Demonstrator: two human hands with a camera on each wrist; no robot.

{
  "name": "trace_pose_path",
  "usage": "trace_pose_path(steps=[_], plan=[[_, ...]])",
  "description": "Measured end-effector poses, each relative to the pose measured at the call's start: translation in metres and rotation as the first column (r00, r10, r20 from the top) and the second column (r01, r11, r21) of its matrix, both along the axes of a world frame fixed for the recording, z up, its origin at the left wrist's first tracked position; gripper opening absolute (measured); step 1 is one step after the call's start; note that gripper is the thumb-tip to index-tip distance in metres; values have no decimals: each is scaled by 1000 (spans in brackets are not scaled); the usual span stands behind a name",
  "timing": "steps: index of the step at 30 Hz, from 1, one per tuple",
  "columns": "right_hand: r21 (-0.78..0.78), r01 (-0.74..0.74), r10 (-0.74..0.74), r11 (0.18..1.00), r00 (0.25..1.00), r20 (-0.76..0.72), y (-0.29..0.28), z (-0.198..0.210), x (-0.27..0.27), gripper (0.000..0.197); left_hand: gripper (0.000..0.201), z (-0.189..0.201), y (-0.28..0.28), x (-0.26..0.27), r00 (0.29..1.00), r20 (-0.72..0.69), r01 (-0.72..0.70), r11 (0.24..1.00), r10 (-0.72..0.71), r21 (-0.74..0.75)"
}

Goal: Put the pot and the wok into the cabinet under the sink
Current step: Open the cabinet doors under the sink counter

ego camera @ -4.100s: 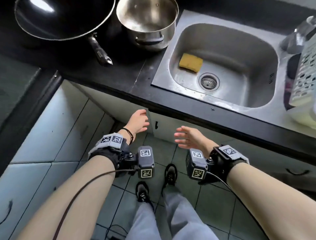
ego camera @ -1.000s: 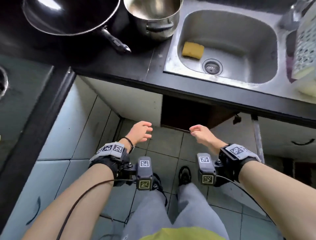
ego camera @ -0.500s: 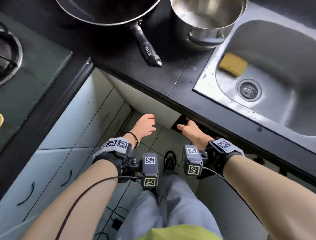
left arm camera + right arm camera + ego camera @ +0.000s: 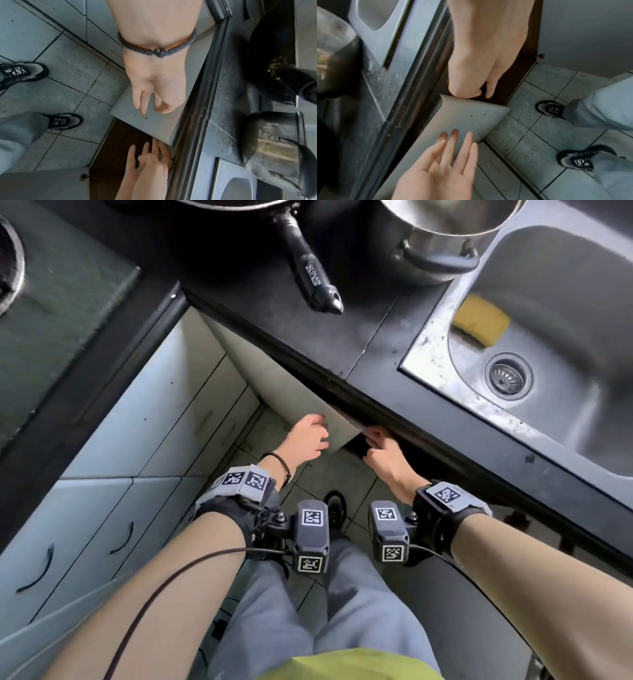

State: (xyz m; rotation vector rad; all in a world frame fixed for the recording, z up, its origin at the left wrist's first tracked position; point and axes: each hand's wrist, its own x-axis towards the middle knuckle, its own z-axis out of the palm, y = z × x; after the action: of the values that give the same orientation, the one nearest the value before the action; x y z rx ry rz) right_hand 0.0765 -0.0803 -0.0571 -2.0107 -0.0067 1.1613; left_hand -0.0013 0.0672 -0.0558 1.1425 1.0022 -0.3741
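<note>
We see the wok (image 4: 308, 272) and pot (image 4: 435, 241) cut off at top, cabinet interior dark, right hand (image 4: 383, 453) fingers hooked behind the door (image 4: 291, 385) edge, left hand (image 4: 306, 440) flat, fingers relaxed before the door.

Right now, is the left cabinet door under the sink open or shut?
Shut or nearly: the left door lies flat under the counter while the right hand fingers its edge beside the dark opening.

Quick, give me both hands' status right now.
Left hand: open, fingers straight, in front of the closed cabinet door; contact cannot be told.
Right hand: fingers curled round that door's edge.
</note>
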Motion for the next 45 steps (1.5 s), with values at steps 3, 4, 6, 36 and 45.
trace_pose_path(steps=[3,4,6,36,45], plan=[[-29,-61,61,998,998,-6,0,2,-16,53,44,4,3,-16,1000,20,4,1000,-4,-7],[-35,-67,67,997,998,-16,1,2,-23,51,46,6,5,-22,1000,28,2,1000,-1,-11],[-27,-71,70,997,997,-35,5,4,-42,48,44,11,8,-37,999,33,-19,999,20,-27],[154,-318,352,936,869,-348,248,21,-273,23,65,1,171,-308,977,55,-214,924,208,316],[186,-307,356,933,866,-351,255,21,-254,44,61,-4,171,-304,904,-102,-409,909,416,82]])
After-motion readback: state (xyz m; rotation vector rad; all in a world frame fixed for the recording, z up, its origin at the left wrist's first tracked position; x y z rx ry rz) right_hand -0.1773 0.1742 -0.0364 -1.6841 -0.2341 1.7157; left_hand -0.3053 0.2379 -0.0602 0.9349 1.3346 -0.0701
